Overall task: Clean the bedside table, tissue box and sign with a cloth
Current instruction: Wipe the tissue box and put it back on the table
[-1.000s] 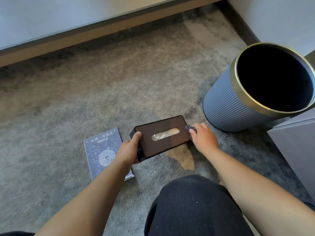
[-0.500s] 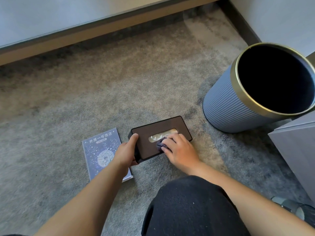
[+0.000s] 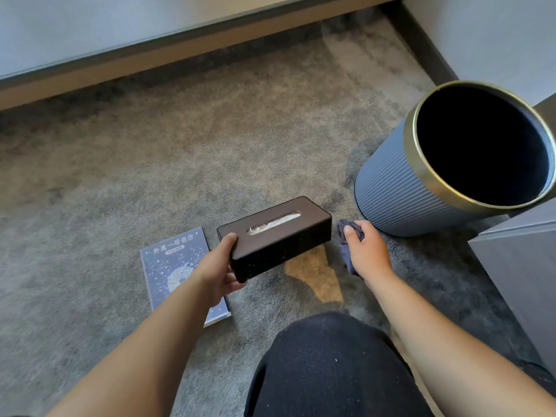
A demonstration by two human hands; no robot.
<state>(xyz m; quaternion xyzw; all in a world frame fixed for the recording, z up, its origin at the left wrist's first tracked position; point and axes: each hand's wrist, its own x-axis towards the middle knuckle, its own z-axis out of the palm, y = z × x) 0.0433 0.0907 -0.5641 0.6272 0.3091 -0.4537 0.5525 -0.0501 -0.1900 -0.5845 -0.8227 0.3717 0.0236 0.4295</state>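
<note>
Crouched on the carpet [image 3: 126, 176], a person's left hand [image 3: 217, 270] tilts the tissue box [image 3: 275, 236] up in a closed grip while the right hand [image 3: 365, 251], fingers pinching the cloth [image 3: 346, 248], hangs just beside its end, likely wiping the sides next, the sign [image 3: 177, 263] lying flat alongside, a bin [image 3: 388, 191] beyond

Grey, mottled carpet [image 3: 186, 152] covers the floor, with a patch of warm light [image 3: 316, 275] lying just near of the two grips. Far beyond them a pale wooden skirting [image 3: 192, 46] runs under a grey wall panel [image 3: 90, 22], and a dark baseboard [image 3: 421, 40] edges the light wall to the far right. Right of the grips stand a ribbed blue-grey bin [image 3: 388, 194] with a brass rim and the corner of a grey cabinet [image 3: 523, 266].
</note>
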